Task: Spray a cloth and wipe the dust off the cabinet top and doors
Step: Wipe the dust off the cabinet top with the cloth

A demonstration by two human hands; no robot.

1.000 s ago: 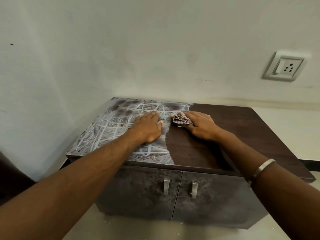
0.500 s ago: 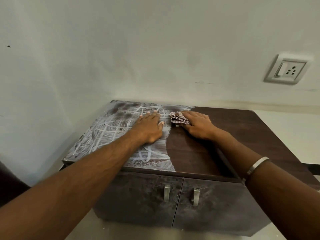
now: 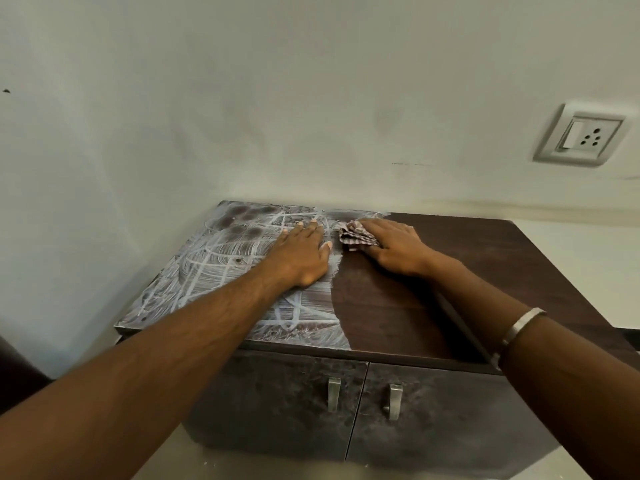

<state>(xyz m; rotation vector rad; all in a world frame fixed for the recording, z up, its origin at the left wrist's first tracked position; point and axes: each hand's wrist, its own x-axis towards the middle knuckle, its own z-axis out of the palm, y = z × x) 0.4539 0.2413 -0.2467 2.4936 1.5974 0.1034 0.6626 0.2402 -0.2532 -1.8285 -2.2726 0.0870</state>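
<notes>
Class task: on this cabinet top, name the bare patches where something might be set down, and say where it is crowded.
The wiped dark right half of the cabinet top, between the right hand and the right edge, lies bare. The dusty left half, beyond the left hand, holds nothing but dust. The middle is crowded: both hands and the cloth.

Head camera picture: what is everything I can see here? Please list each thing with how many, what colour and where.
cabinet top: one, dark brown on the right part, covered in grey-white streaked dust on the left part
cabinet doors: two, dark and dusty, below the top
door handles: two, silver metal, either side of the gap between the doors
cloth: one, checked, bunched at the edge of the dusty part
wall socket: one, white, upper right on the wall
wall: pale, behind the cabinet
bracelet: one, silver, on the right wrist
left hand: flat on the dusty part
right hand: pressing the cloth
</notes>
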